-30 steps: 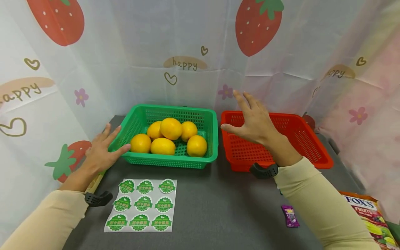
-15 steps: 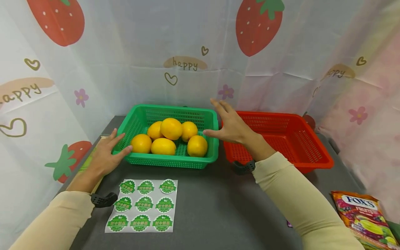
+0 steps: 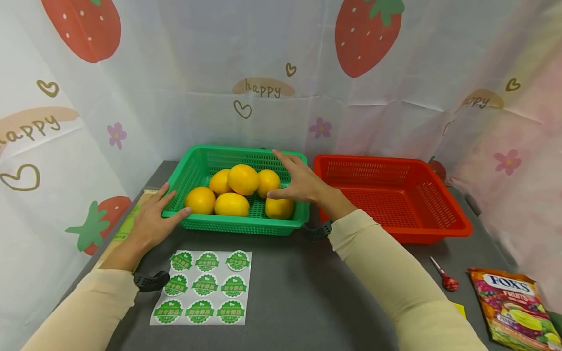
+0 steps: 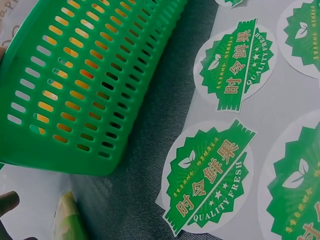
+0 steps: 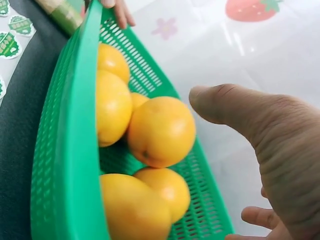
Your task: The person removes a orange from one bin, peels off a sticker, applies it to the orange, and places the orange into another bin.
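Note:
A green plastic basket (image 3: 246, 226) holds several oranges (image 3: 232, 204), one of them lying on top of others. My left hand (image 3: 153, 222) is at the basket's left front corner, thumb and fingertips right at the rim. In the right wrist view, fingers (image 5: 121, 12) of that hand show at the far end of the rim. My right hand (image 3: 303, 183) is over the basket's right side with fingers spread, its thumb overlapping the rightmost orange (image 3: 279, 209) in the head view. The right wrist view shows its thumb (image 5: 230, 105) extended beside the oranges.
A sheet of round green stickers (image 3: 200, 287) lies in front of the basket. At right stands a red basket (image 3: 395, 234) with a bare bottom. A lollipop (image 3: 449, 282) and a FOX'S candy bag (image 3: 513, 309) lie at front right. A printed curtain (image 3: 197, 58) hangs behind.
My right hand has moved left and down, from over the red basket to over the green one. My left hand has shifted slightly right to the green rim. The lollipop has come into view.

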Demonstrator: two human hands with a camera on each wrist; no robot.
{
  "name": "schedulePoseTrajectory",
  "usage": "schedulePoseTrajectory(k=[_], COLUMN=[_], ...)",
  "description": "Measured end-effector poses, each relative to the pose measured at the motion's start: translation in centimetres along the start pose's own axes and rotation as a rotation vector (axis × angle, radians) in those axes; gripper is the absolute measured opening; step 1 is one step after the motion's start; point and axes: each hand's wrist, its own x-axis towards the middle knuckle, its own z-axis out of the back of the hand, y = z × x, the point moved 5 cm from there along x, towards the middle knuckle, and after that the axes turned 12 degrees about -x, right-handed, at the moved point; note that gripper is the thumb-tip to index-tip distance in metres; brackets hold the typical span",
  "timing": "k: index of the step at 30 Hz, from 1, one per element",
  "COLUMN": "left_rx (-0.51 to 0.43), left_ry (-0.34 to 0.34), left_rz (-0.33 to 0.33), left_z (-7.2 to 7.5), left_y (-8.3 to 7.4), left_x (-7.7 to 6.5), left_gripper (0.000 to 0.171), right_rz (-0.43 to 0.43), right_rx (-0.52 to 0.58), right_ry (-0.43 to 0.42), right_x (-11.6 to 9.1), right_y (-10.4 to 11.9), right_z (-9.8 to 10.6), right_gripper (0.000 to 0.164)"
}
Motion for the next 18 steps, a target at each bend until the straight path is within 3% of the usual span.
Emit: schedulePoseTrajectory(k=[11,18], left_rx=[-0.039,-0.047], left_ry=[-0.009,-0.01], left_rz=[0.0,-0.005], left_z=[-0.1,-0.1], left_y=[0.1,0.1], left_x=[0.0,0.0], left_gripper=[0.076,0.075], right_rz=[-0.027,-0.072], right_rx=[-0.038,-0.169], right_ry=[0.098,0.218], right_x=[2.0,2.5], right_y=[-0.1,0.2], right_z=[-3.7,-5.0], right_gripper=[0.095,0.089])
